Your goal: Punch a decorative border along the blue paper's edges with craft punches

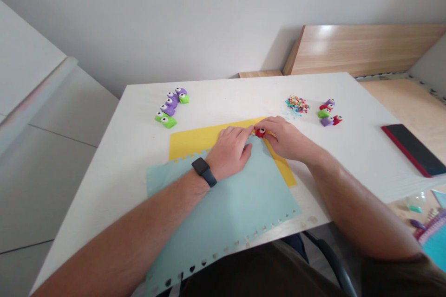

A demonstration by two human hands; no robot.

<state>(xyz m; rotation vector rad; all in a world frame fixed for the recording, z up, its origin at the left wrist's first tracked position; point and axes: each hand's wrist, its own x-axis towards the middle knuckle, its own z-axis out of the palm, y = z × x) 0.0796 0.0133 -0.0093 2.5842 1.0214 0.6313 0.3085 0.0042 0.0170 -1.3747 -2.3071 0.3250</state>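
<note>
At the top corner of the light blue sheet, my right hand has its thumb and fingers round a small red punch with an eye-like spot on top. My left hand, with a dark watch on the wrist, lies on the blue sheet; its index fingertip reaches beside the red punch. The left fingers are stretched out and the thumb is apart. Heart-like cutouts run along the sheet's lower edge. Beneath it lies a yellow sheet, which shows at the top and right.
Purple and green punches stand at the table's back left. A pile of colourful small pieces lies at the back right, beside more punches. A dark, red-edged flat device rests at the right edge of the white table.
</note>
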